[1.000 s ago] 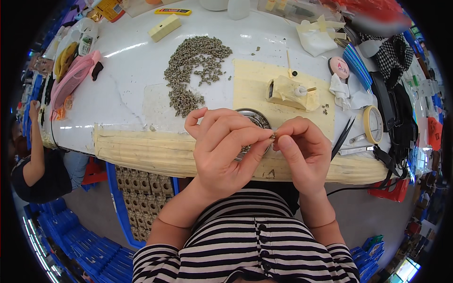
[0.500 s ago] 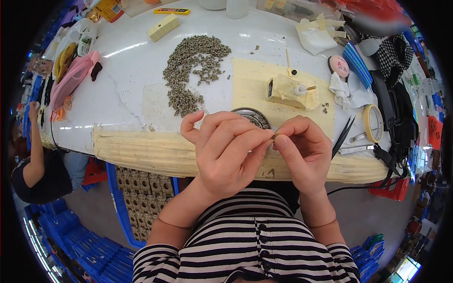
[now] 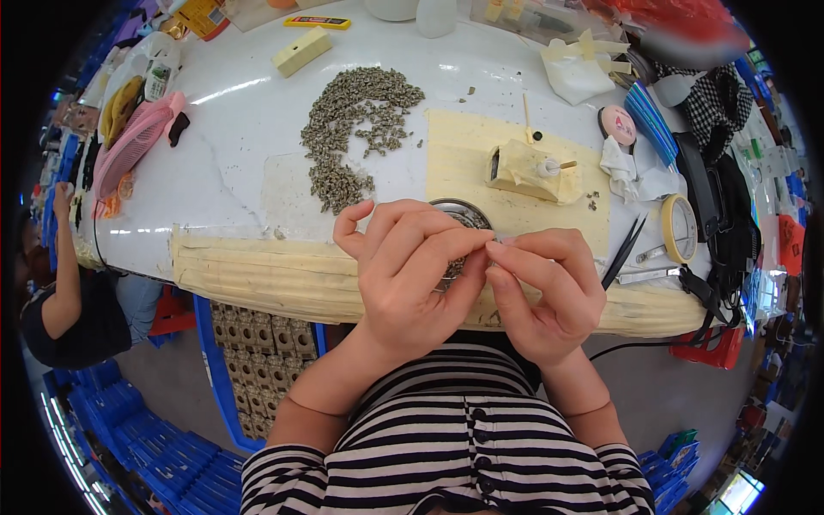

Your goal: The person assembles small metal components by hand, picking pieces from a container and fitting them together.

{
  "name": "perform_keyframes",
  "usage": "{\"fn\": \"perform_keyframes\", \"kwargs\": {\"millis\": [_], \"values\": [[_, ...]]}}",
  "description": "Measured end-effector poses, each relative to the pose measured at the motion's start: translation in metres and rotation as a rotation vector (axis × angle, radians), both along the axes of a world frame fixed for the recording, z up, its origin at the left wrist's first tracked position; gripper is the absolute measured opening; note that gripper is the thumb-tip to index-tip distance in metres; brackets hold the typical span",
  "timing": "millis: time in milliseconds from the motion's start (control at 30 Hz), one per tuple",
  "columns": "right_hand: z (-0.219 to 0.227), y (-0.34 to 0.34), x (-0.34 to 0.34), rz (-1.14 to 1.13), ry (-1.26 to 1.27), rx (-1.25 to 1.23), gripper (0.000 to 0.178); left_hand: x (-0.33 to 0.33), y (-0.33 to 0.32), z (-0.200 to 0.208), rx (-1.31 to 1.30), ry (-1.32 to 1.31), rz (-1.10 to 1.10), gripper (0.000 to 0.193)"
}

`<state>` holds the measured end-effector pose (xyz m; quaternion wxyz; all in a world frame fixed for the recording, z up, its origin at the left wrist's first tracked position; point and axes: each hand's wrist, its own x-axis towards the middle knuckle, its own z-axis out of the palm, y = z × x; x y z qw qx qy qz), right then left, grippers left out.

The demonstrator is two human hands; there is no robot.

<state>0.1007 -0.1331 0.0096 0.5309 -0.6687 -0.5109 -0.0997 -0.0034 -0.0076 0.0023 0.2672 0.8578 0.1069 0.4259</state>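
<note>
My left hand (image 3: 399, 279) is closed in a pinch, thumb and forefinger together over a round metal dish (image 3: 463, 209) with small metal pieces in it. My right hand (image 3: 554, 292) meets it fingertip to fingertip, its fingers bent and its thumb slightly below the forefinger. Whatever tiny thing sits between the fingertips is too small and covered to make out. Beyond my left hand lies a curved heap of small metal parts (image 3: 330, 163). A tape-wrapped block (image 3: 524, 172) with a white knob and a stick stands beyond my right hand on a yellow sheet (image 3: 455, 142).
To the right lie black tweezers (image 3: 627, 251), a tape roll (image 3: 679, 227) and a round pink case (image 3: 617, 124). A pink mesh-like item (image 3: 137, 146) is at left. Padding (image 3: 257, 270) covers the table's front edge; below it a blue crate (image 3: 217, 369) holds metal parts. Another person (image 3: 73, 309) sits far left.
The right thumb has dropped away from the left fingertips and the right fingers have shifted slightly left. A tiny brassy piece seen between the fingertips before is now hidden.
</note>
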Motion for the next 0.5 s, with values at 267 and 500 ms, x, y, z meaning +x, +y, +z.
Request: {"fn": "perform_keyframes", "kwargs": {"millis": [267, 500], "values": [[-0.0027, -0.0015, 0.0019, -0.007, 0.207, -0.011, 0.021, 0.0019, 0.0014, -0.0015, -0.099, -0.041, -0.014, 0.019], [-0.0029, 0.0001, 0.0027, 0.034, 0.282, -0.023, 0.016, 0.0012, 0.0015, -0.0014, -0.081, -0.059, -0.026, 0.02]]}}
